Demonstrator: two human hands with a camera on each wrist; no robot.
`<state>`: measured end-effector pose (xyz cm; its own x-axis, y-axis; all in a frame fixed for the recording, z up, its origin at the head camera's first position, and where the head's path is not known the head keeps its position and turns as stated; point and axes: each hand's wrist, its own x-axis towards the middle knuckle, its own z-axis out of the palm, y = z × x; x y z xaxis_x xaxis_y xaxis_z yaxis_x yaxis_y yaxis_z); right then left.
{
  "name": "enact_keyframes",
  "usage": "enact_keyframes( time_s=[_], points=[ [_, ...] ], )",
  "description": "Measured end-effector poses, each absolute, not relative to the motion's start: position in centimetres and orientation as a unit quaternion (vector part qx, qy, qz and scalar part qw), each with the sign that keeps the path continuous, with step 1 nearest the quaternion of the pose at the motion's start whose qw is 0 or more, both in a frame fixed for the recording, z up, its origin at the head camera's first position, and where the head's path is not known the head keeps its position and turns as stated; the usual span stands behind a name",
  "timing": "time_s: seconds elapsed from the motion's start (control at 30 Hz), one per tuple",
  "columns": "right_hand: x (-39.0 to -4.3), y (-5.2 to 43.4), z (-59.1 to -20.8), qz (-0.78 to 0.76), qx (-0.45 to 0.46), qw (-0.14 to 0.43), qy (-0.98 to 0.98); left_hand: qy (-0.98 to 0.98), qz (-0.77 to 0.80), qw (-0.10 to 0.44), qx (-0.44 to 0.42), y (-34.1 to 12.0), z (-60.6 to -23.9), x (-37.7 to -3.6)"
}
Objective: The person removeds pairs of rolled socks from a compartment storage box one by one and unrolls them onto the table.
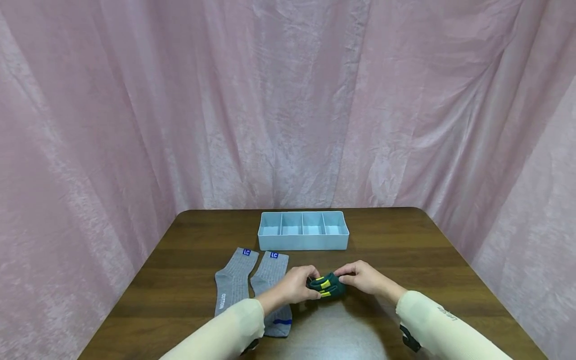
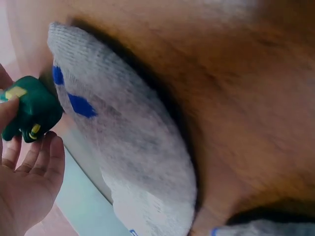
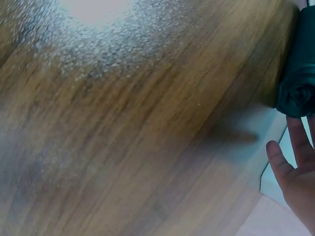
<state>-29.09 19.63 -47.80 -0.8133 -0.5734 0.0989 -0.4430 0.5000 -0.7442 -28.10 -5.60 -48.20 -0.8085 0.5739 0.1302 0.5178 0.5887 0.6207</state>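
At the far left of the bench (image 1: pixel 180 260), bare wood runs from the left edge in to a pair of grey socks (image 1: pixel 249 287) that lie flat side by side, cuffs with blue tags pointing away from the person and blue-striped toes toward the near edge. The right-hand sock of the pair passes under the left forearm. Just right of them, the left hand (image 1: pixel 294 286) curls its fingers round the left end of a rolled dark green sock bundle (image 1: pixel 326 286) with yellow stripes; the left wrist view shows the thumb on top of the roll and the fingers cupped below it. The bundle sits between the two hands, at or just above the wood near the middle of the bench; whether it touches the surface cannot be told. The right hand (image 1: pixel 365 277) pinches its right end with bent fingers. Beyond the hands, well apart from them, a light blue tray (image 1: pixel 303 244) with four compartments stands near the far edge, its long side facing the person. Right of the right hand, open wood runs to the right edge and its rounded far corner.
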Motion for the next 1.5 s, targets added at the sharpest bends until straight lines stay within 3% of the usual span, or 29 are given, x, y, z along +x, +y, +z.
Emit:
enact_keyframes(
  time_s=[0.33, 0.93, 1.5],
  points=[
    [-29.1, 19.5, -47.8, -0.396, -0.287, 0.076, 0.869, 0.875, 0.367, 0.086, 0.303, -7.3, -47.6, -27.3],
    [-28.9, 19.2, -47.9, -0.393, -0.24, 0.104, 0.882, 0.87, 0.405, 0.03, 0.28, -8.2, -48.2, -26.4],
    [-28.9, 18.9, -48.0, -0.375, -0.247, 0.088, 0.889, 0.868, 0.407, 0.021, 0.283, -6.6, -49.9, -23.5]
  ],
)
